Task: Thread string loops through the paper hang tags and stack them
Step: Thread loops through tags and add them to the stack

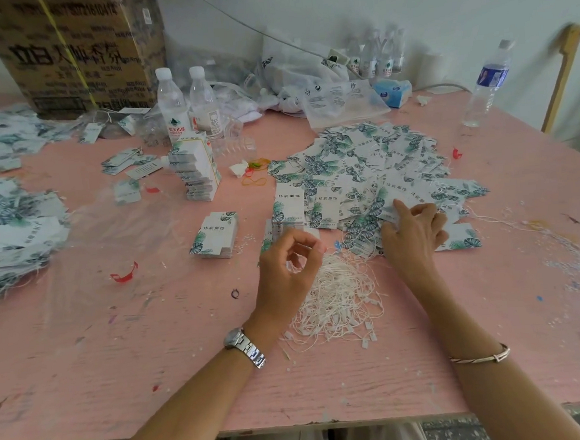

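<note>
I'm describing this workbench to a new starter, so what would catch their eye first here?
A sprawling heap of leaf-print hang tags covers the centre right of the pink table, with the right hand gripping tags at its near edge. Just in front lies a tangle of white string loops, the left hand curled above it.

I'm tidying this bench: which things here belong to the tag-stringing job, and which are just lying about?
For the job: string loops, loose hang tags, stacked tags.
Lying about: water bottles, cardboard box, tissue pack, rubber bands.
</note>
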`<state>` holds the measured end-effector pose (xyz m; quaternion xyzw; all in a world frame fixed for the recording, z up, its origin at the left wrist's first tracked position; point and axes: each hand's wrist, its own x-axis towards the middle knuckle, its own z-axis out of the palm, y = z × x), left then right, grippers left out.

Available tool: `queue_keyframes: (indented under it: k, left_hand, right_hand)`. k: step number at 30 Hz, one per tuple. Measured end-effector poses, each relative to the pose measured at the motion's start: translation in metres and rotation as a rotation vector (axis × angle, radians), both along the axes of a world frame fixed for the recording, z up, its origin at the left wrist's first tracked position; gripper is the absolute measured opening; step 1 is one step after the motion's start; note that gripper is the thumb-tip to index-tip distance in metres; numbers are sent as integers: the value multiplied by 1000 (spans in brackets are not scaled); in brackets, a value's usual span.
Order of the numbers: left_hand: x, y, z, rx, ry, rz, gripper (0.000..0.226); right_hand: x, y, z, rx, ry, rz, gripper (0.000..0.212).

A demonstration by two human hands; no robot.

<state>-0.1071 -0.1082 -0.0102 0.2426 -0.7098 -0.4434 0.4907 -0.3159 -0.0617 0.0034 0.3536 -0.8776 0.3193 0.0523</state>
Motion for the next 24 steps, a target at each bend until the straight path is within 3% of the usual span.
queue_keyframes:
  k: [3, 6, 11, 14, 18, 24]
  left_hand:
    - [-1, 1, 1, 2, 0, 25, 15]
    - [-1, 2, 3, 2, 5, 47, 19]
    - [-1, 1, 2, -23, -2, 101, 12]
    - [-1, 1, 2, -43, -22, 116, 12]
    - [0, 1, 1, -58, -51, 128, 13]
    - [-1, -1, 3, -127, -143, 139, 4]
  right_hand:
    - [6, 1, 2, -88, 16, 119, 45]
    - [18, 6, 5, -191, 71, 474, 28]
    - [39, 6, 0, 17, 129, 859, 24]
    - [42, 5, -4, 108, 98, 906, 21]
    - [40, 4, -5, 45, 53, 884, 9]
    - [40, 3, -4, -44, -21, 844, 8]
